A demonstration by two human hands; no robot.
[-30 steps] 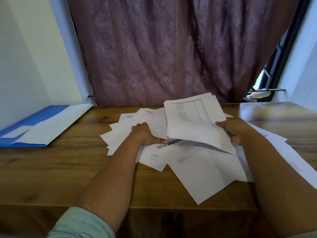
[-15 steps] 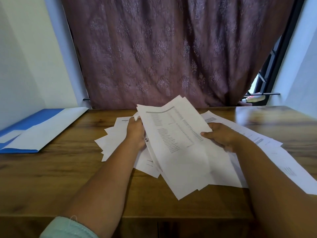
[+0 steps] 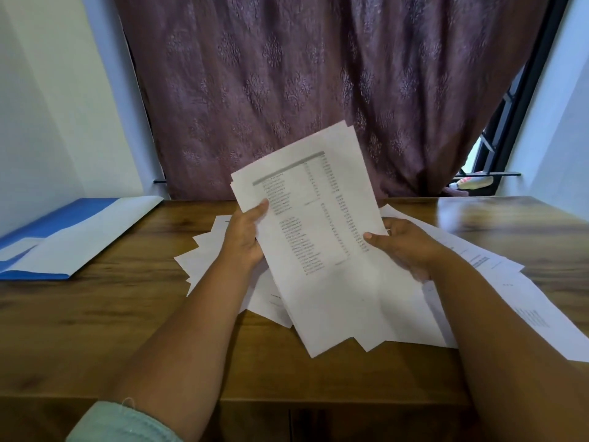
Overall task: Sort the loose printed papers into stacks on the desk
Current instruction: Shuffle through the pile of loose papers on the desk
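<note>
Wood-grain desk (image 3: pixel 95 314), flat white sheets (image 3: pixel 318 250)

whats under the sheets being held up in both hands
Under the held sheets, gripped by the left hand and right hand, more loose papers lie spread on the desk. The middle of that spread is covered.

papers (image 3: pixel 322 250) white, grey print | desk (image 3: pixel 111 314) brown woodgrain | curtain (image 3: pixel 287 90) mauve, floral | folder (image 3: pixel 63 231) blue-white
</note>
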